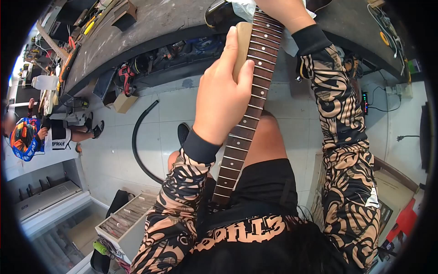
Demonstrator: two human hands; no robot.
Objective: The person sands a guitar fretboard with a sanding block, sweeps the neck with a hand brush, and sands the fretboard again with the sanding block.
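A guitar neck with a dark fretboard, metal frets and pale dot inlays runs from the bench edge down towards my lap. At its top end part of a dark glossy guitar body shows, with whitish paper or plastic around it. My left hand is closed on a tan wooden block, index finger along it and thumb by the fretboard. The block lies along the neck's left edge. My right hand is at the neck's upper end; its fingers are cut off by the frame.
A dark workbench spans the top, with tools at its left end. Below it are a red power tool and a cardboard box. A black hose lies on the tiles. Another person is at far left.
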